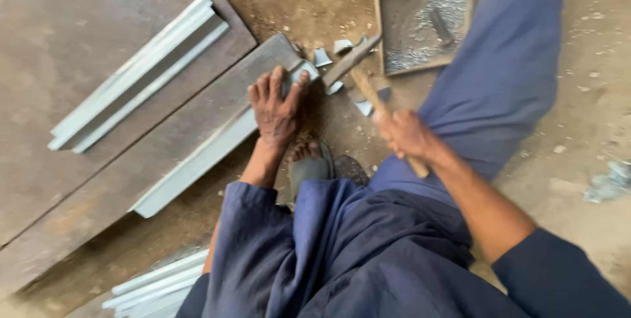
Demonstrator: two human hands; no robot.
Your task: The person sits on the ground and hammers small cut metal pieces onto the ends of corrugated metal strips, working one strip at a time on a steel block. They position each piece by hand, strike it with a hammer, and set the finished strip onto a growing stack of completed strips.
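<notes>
Left hand (276, 107) spread flat, pressing metal strip (197, 160) on plank (118, 180). Right hand (404, 135) fisted round hammer (358, 68) handle, head blurred near strip end.

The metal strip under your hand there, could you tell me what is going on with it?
A person crouches on dirt ground. The left hand presses down the end of a pale metal strip lying on a dark board. The right hand grips a wooden-handled hammer raised over that end. Cut metal scraps lie nearby.

A long pale metal strip (197, 160) lies flat on a board; a wooden-handled hammer (368, 81) tilts above its end.
</notes>
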